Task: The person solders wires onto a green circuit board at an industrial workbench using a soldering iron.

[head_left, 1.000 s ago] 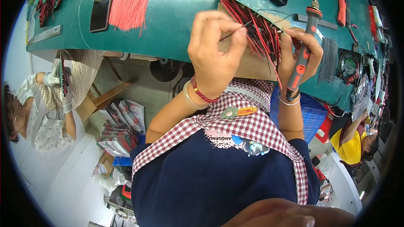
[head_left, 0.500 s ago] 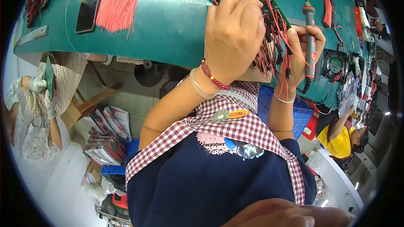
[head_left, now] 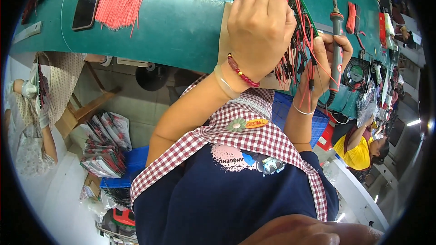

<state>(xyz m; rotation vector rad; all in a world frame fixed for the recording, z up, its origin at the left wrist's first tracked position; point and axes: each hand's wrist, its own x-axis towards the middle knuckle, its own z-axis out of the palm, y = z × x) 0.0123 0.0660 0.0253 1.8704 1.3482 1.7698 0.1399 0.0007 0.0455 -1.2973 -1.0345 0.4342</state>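
My left hand (head_left: 261, 25) is closed in a fist over a green circuit board (head_left: 305, 11); its fingertips are hidden, so what they pinch cannot be seen. Many red wires with black ends (head_left: 282, 66) hang from the board toward me. My right hand (head_left: 324, 63) grips a soldering iron (head_left: 337, 56) between thumb and fingers, its metal tip pointing away from me. That hand is at the board's right corner, with several red wires and black ends hanging across the palm.
A brown cardboard sheet (head_left: 224, 34) lies under the board. Leftward are a thick bundle of red wires (head_left: 121, 0) and a phone (head_left: 87, 7). To the right lie pliers (head_left: 360, 40) and a black fan (head_left: 357, 71). Another person's gloved hand (head_left: 30, 89) is far left; a person in yellow (head_left: 356, 152) sits right.
The view has shifted slightly. My left fist has moved a little right over the board, uncovering more cardboard. The iron stays in my right hand. The co-worker at left has turned their board.
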